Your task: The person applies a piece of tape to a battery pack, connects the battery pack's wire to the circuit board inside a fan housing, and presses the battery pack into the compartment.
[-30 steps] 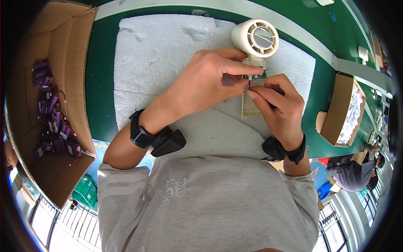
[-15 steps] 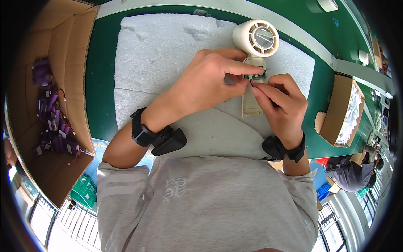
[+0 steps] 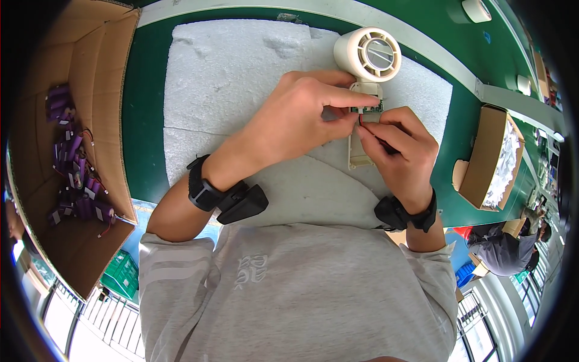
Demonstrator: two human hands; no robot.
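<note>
A cream handheld fan (image 3: pixel 348 55) lies on a white foam sheet (image 3: pixel 235 66), its round head away from me and its handle toward me. The handle (image 3: pixel 360 154) is uncovered, and a small green circuit board (image 3: pixel 376 108) shows inside its upper part. My left hand (image 3: pixel 307 111) is closed on the board's edges, forefinger across its top and thumb below. Just beside it, my right hand (image 3: pixel 403 145) pinches a thin red-and-black wire (image 3: pixel 362 119) at a small white connector by the board. Fingertips partly hide the connector.
At the left stands an open cardboard box (image 3: pixel 99 66) with several purple battery cells (image 3: pixel 75 163). A smaller carton (image 3: pixel 476 163) of white pieces sits at the right on the green table (image 3: pixel 145 108). Farther right, another person (image 3: pixel 503 250) bends over.
My right hand has shifted slightly left, closer to the left thumb, with its fingers drawn in at the wire. The left hand and the fan hold their place.
</note>
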